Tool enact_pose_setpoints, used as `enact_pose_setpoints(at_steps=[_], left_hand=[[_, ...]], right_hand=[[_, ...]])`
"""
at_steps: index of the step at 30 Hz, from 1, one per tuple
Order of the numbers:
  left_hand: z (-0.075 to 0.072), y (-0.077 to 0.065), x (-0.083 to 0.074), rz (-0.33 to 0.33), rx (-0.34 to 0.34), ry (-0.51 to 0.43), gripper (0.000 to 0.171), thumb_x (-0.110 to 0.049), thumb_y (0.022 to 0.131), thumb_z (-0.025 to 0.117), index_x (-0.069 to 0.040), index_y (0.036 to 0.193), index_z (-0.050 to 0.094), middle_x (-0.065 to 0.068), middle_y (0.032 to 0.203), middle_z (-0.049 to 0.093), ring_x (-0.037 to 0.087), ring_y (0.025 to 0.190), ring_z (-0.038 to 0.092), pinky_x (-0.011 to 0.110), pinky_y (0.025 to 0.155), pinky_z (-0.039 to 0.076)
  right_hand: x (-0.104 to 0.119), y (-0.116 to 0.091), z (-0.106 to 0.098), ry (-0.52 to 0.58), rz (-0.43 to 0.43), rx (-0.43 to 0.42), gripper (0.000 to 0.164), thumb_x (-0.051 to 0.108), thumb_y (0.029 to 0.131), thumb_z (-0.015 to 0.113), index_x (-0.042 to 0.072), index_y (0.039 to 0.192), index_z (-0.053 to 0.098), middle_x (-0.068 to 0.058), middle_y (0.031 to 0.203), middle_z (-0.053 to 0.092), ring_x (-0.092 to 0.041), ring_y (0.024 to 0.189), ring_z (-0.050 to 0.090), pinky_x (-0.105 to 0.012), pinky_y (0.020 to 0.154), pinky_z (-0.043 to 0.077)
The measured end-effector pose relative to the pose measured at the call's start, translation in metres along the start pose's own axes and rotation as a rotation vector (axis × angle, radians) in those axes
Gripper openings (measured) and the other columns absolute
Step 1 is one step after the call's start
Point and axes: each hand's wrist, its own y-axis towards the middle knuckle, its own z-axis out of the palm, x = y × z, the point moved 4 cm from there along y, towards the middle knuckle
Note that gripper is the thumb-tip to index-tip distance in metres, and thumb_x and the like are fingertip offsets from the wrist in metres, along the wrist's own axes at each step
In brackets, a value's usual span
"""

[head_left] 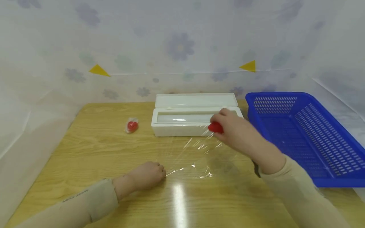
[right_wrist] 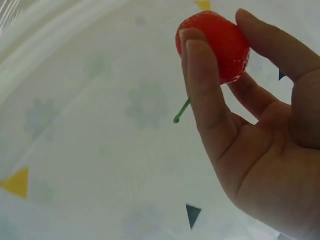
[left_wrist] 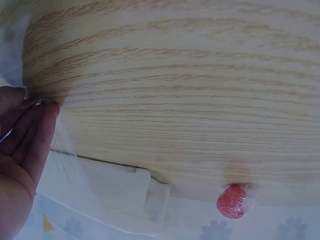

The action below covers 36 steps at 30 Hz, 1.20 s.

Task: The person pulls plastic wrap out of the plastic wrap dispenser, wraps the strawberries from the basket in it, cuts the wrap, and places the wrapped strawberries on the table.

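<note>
My left hand (head_left: 149,174) is low over the wooden table, its fingertips pinching the near edge of a sheet of clear cling film (head_left: 196,165). The film stretches back to a white wrap dispenser box (head_left: 178,130), whose lid stands raised with the roll showing inside. Above the film and the box's right front, my right hand (head_left: 235,131) grips a red strawberry (head_left: 215,127) between thumb and fingers. In the right wrist view, a thin green stem (right_wrist: 182,110) sticks out below the strawberry. A red fruit wrapped in film (head_left: 132,125) lies left of the box.
A blue plastic basket (head_left: 306,182) with perforated sides stands on the right, close to my right forearm. Behind the table (head_left: 94,152) hangs a flower-patterned white sheet (head_left: 182,47) with yellow triangles on it.
</note>
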Motion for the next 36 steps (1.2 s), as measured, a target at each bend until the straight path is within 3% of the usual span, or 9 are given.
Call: enact_pose_setpoints(at_steps=[2, 6, 11, 17, 29, 33, 36], left_hand=[[0.000, -0.001, 0.000, 0.007, -0.011, 0.022, 0.005, -0.012, 0.085, 0.064, -0.011, 0.089, 0.067, -0.001, 0.081, 0.064, 0.010, 0.071, 0.059, 0.022, 0.064, 0.051], [-0.001, -0.002, -0.002, 0.021, -0.034, 0.055, 0.007, -0.008, 0.081, 0.066, -0.012, 0.086, 0.066, -0.001, 0.078, 0.063, 0.009, 0.068, 0.057, 0.020, 0.061, 0.050], [-0.001, -0.003, -0.003, -0.003, -0.021, 0.050, 0.009, -0.008, 0.080, 0.067, -0.011, 0.088, 0.067, -0.001, 0.078, 0.063, 0.009, 0.068, 0.057, 0.020, 0.061, 0.050], [0.000, -0.003, 0.000, -0.013, -0.005, 0.000, 0.006, -0.008, 0.081, 0.067, -0.010, 0.087, 0.066, 0.000, 0.077, 0.064, 0.010, 0.069, 0.059, 0.021, 0.063, 0.052], [-0.001, -0.006, 0.024, -0.039, -0.111, -0.362, 0.008, -0.007, 0.085, 0.061, -0.014, 0.083, 0.064, -0.002, 0.074, 0.064, 0.010, 0.067, 0.059, 0.024, 0.063, 0.050], [-0.007, -0.008, 0.029, -0.024, -0.160, -0.383, 0.005, -0.010, 0.086, 0.062, -0.013, 0.083, 0.065, -0.004, 0.074, 0.064, 0.008, 0.067, 0.059, 0.023, 0.063, 0.051], [-0.014, -0.006, 0.031, -0.022, -0.185, -0.397, 0.004, -0.010, 0.086, 0.063, -0.013, 0.083, 0.065, -0.005, 0.075, 0.064, 0.007, 0.068, 0.059, 0.023, 0.064, 0.051]], right_hand=[[0.013, -0.001, 0.029, 0.042, -0.071, 0.003, 0.027, 0.011, 0.079, 0.071, 0.005, 0.104, 0.064, -0.009, 0.096, 0.056, -0.020, 0.074, 0.060, -0.031, 0.063, 0.054], [0.022, 0.002, 0.086, 0.091, -0.161, 0.088, 0.027, 0.009, 0.080, 0.070, 0.005, 0.106, 0.065, -0.008, 0.099, 0.057, -0.018, 0.078, 0.061, -0.028, 0.066, 0.054], [0.013, 0.005, 0.128, 0.128, -0.159, 0.172, 0.027, 0.003, 0.081, 0.067, 0.007, 0.108, 0.066, -0.006, 0.101, 0.057, -0.019, 0.081, 0.060, -0.032, 0.072, 0.053], [0.005, 0.004, 0.141, 0.094, -0.203, 0.123, 0.024, 0.003, 0.080, 0.069, 0.010, 0.102, 0.066, -0.001, 0.095, 0.058, -0.017, 0.078, 0.060, -0.033, 0.071, 0.052], [-0.004, -0.004, 0.144, 0.119, -0.271, 0.033, 0.020, 0.003, 0.079, 0.070, 0.009, 0.098, 0.067, -0.001, 0.096, 0.061, -0.018, 0.083, 0.065, -0.033, 0.073, 0.054], [-0.005, -0.005, 0.145, 0.105, -0.282, 0.033, 0.020, 0.005, 0.079, 0.070, 0.009, 0.099, 0.067, -0.001, 0.096, 0.062, -0.018, 0.082, 0.065, -0.032, 0.073, 0.054], [-0.006, -0.007, 0.146, 0.077, -0.268, 0.070, 0.028, 0.016, 0.082, 0.070, 0.008, 0.109, 0.066, -0.004, 0.105, 0.062, -0.020, 0.088, 0.065, -0.035, 0.076, 0.054]])
